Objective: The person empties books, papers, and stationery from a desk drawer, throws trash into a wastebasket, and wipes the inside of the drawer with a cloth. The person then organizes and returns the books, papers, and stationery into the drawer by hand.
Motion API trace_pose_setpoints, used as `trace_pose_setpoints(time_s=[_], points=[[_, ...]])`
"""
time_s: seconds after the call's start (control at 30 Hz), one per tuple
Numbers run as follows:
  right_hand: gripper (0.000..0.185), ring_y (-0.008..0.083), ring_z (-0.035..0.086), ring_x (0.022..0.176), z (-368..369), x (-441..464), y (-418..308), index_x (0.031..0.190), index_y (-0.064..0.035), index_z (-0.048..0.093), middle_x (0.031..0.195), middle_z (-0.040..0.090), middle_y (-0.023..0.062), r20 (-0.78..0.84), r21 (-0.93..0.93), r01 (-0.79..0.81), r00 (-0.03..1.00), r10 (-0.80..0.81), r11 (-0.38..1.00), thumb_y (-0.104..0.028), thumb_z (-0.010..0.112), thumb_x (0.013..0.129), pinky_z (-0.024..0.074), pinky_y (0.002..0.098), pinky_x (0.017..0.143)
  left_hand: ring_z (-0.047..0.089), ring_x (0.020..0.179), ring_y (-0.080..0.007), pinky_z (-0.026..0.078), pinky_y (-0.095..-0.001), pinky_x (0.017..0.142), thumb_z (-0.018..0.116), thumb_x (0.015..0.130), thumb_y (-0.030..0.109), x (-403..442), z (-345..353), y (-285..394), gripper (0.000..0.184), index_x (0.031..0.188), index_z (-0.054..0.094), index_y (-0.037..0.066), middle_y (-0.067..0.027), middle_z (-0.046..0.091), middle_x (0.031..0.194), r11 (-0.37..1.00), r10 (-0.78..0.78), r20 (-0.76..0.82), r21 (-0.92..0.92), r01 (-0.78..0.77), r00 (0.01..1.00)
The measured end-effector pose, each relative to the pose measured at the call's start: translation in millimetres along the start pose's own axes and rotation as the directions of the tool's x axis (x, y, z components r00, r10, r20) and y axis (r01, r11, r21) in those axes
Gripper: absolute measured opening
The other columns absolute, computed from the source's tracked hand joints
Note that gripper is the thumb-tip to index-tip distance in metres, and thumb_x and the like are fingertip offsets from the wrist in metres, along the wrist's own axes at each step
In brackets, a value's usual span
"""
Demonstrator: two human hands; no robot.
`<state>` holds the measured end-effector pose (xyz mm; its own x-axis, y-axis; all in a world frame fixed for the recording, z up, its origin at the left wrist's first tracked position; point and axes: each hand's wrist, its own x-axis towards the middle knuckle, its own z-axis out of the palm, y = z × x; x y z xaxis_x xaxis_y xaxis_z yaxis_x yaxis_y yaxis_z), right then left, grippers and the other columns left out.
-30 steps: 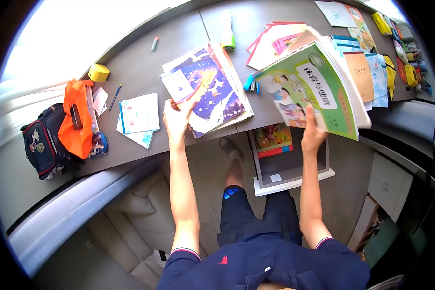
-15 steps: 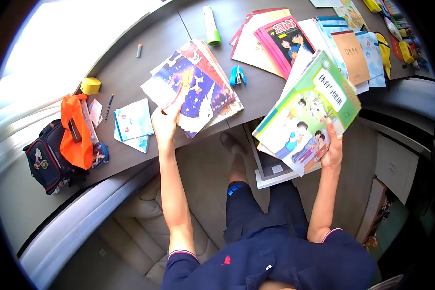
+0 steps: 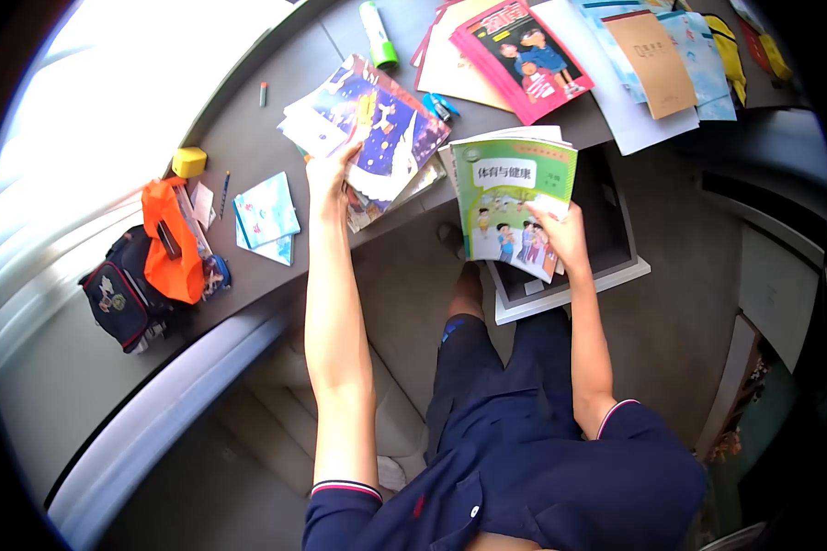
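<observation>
Left hand (image 3: 329, 174) grips the edge of the purple book (image 3: 390, 138), at its two o'clock; right hand (image 3: 563, 234) holds the green book (image 3: 498, 202) at its ten o'clock, partly hiding the open drawer (image 3: 606, 278).

"What colour is the shirt (image 3: 579, 464) showing?"
"Navy; a pale button (image 3: 474, 511) and red mark (image 3: 419, 506) are showing, striped cuffs (image 3: 346, 487) edging the sleeves (image 3: 651, 433)."
"And the shorts (image 3: 482, 372)?"
"They're looking dark, bearing a blue mark (image 3: 451, 328)."

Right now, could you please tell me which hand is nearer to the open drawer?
Right. The right hand, gripping the green book, appears over the open drawer; the left hand, gripping the purple book, is farther off, to the drawer's left.
</observation>
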<state>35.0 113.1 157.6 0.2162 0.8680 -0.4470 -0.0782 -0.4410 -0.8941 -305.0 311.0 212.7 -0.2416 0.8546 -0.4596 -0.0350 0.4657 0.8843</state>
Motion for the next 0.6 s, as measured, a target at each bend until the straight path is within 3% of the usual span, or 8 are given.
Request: trace_pose_setpoints(time_s=[0.03, 0.13, 0.23, 0.37, 0.4, 0.47, 0.57, 0.6], points=[[0.024, 0.0067, 0.063, 0.077, 0.6, 1.6, 4.1, 0.107, 0.0052, 0.070, 0.089, 0.073, 0.0054, 0.022, 0.082, 0.001, 1.000, -0.003, 0.997, -0.010, 0.075, 0.089, 0.0523, 0.0260, 0.069, 0.070, 0.101, -0.0280, 0.061, -0.0374, 0.085, 0.074, 0.079, -0.009, -5.8, 4.8, 6.4, 0.047, 0.123, 0.058, -0.006, -0.0179, 0.070, 0.110, 0.985, -0.071, 0.009, -0.159, 0.072, 0.997], [0.028, 0.0123, 0.069, 0.088, -8.3, -7.9, -8.6, 0.112, 0.0068, 0.069, 0.101, 0.075, 0.0106, 0.121, 0.206, -0.145, 0.985, 0.122, 0.968, -0.008, 0.075, 0.089, 0.0555, 0.0286, 0.079, 0.068, 0.108, -0.0271, 0.057, -0.0385, 0.094, 0.072, 0.087, 0.001, -64.5, -10.6, 16.3, 0.050, 0.131, 0.052, -0.007, -0.0188, 0.065, 0.123, 0.889, -0.091, 0.217, -0.422, 0.178, 0.972], [0.034, 0.0155, 0.069, 0.097, -10.2, -4.0, -7.7, 0.121, 0.0069, 0.064, 0.113, 0.071, 0.0130, 0.252, 0.401, -0.322, 0.939, 0.235, 0.858, -0.007, 0.072, 0.091, 0.0559, 0.0304, 0.083, 0.066, 0.115, -0.0289, 0.054, -0.0393, 0.099, 0.071, 0.084, 0.002, -166.0, 5.3, 23.3, 0.065, 0.141, 0.041, -0.009, -0.0197, 0.063, 0.128, 0.903, 0.051, 0.297, -0.422, 0.083, 0.953], [0.041, 0.0157, 0.066, 0.107, -15.5, 5.4, -1.3, 0.133, 0.0042, 0.056, 0.124, 0.067, 0.0123, 0.324, 0.470, -0.375, 0.915, 0.239, 0.799, -0.018, 0.064, 0.099, 0.0544, 0.0311, 0.089, 0.066, 0.094, -0.0155, 0.054, -0.0313, 0.088, 0.080, 0.085, 0.019, -221.0, 63.4, -48.2, 0.059, 0.133, 0.055, -0.004, -0.0093, 0.069, 0.110, 0.910, -0.049, 0.499, -0.336, 0.245, 0.865], [0.045, 0.0165, 0.064, 0.111, -18.8, 4.0, -0.8, 0.137, 0.0033, 0.053, 0.128, 0.065, 0.0117, 0.333, 0.504, -0.360, 0.920, 0.208, 0.785, -0.026, 0.059, 0.104, 0.0532, 0.0318, 0.092, 0.066, 0.098, -0.0161, 0.053, -0.0334, 0.091, 0.081, 0.086, 0.022, -217.8, 73.9, -67.4, 0.058, 0.131, 0.057, -0.005, -0.0094, 0.068, 0.113, 0.956, -0.161, 0.445, -0.151, 0.251, 0.881], [0.060, 0.0194, 0.058, 0.121, -44.9, -1.5, 28.3, 0.143, 0.0015, 0.047, 0.135, 0.060, 0.0101, 0.308, 0.704, -0.414, 0.910, 0.277, 0.578, -0.047, 0.044, 0.107, 0.0476, 0.0354, 0.102, 0.065, 0.100, -0.0142, 0.053, -0.0319, 0.092, 0.075, 0.091, 0.013, -218.6, 94.2, -65.7, 0.037, 0.122, 0.064, -0.004, -0.0082, 0.070, 0.112, 0.945, -0.103, 0.401, -0.246, 0.215, 0.910], [0.070, 0.0218, 0.055, 0.126, -46.3, 0.7, 23.0, 0.145, 0.0002, 0.045, 0.139, 0.057, 0.0097, 0.184, 0.479, -0.302, 0.953, 0.242, 0.824, -0.057, 0.038, 0.105, 0.0432, 0.0374, 0.107, 0.065, 0.102, -0.0129, 0.052, -0.0290, 0.092, 0.070, 0.095, 0.009, -213.0, 106.7, -97.7, 0.031, 0.122, 0.064, -0.005, -0.0087, 0.070, 0.115, 0.974, -0.082, 0.250, -0.184, 0.130, 0.965], [0.075, 0.0223, 0.053, 0.128, -47.7, 3.6, 17.4, 0.145, -0.0001, 0.044, 0.141, 0.055, 0.0096, 0.273, 0.500, -0.314, 0.942, 0.197, 0.807, -0.061, 0.037, 0.103, 0.0408, 0.0379, 0.109, 0.065, 0.101, -0.0127, 0.052, -0.0289, 0.092, 0.069, 0.095, 0.008, -209.6, 108.1, -103.4, 0.030, 0.122, 0.064, -0.005, -0.0082, 0.071, 0.114, 0.976, -0.076, 0.214, -0.184, 0.117, 0.974]])
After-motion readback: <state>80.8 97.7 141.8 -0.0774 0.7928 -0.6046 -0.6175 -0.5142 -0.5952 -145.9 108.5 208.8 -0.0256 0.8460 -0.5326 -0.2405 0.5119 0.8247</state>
